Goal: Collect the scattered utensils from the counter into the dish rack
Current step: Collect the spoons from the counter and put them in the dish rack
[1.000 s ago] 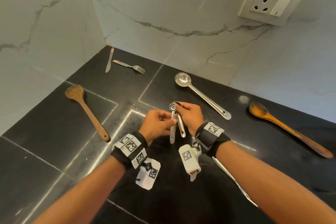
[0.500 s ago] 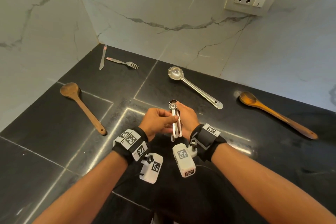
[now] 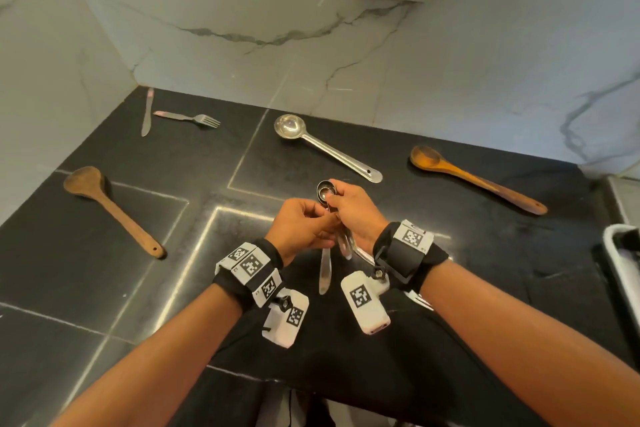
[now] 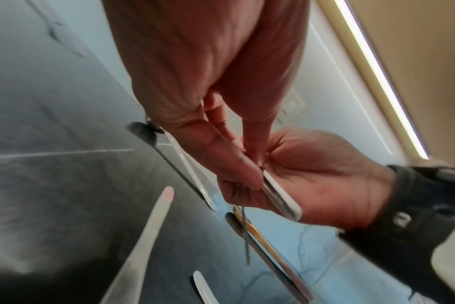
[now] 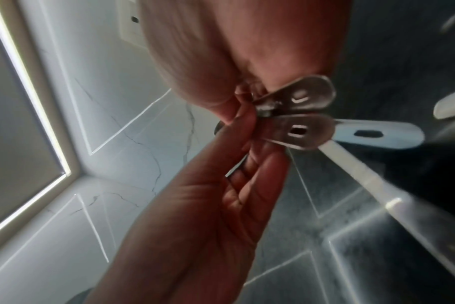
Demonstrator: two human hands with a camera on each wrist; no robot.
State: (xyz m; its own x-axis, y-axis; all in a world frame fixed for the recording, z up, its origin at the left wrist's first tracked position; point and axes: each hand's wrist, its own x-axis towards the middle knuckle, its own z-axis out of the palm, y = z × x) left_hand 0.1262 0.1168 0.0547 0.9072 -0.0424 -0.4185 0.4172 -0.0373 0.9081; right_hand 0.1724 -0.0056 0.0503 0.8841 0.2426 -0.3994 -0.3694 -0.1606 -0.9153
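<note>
A bundle of small steel spoons (image 3: 325, 191) is held upright over the middle of the black counter (image 3: 450, 253), handles (image 3: 325, 270) hanging down. My right hand (image 3: 334, 199) grips the bundle near the bowls. My left hand (image 3: 325, 218) pinches the handles just below it. In the left wrist view my left hand (image 4: 247, 164) pinches the handles (image 4: 281, 197) against my right palm. The right wrist view shows flat handle ends (image 5: 299, 98) sticking out of my right hand. The white dish rack (image 3: 620, 253) shows only at the right edge.
On the counter lie a steel ladle (image 3: 325, 146), a wooden spoon (image 3: 478, 180) on the right, a wooden spatula (image 3: 114, 211) on the left, and a fork (image 3: 188, 118) and knife (image 3: 147, 113) in the back left corner. Marble walls close the back and left.
My hands have drawn together and the spoons, earlier spread in a V, now sit in a tighter bunch. The head view has swung right, bringing the rack's edge into sight.
</note>
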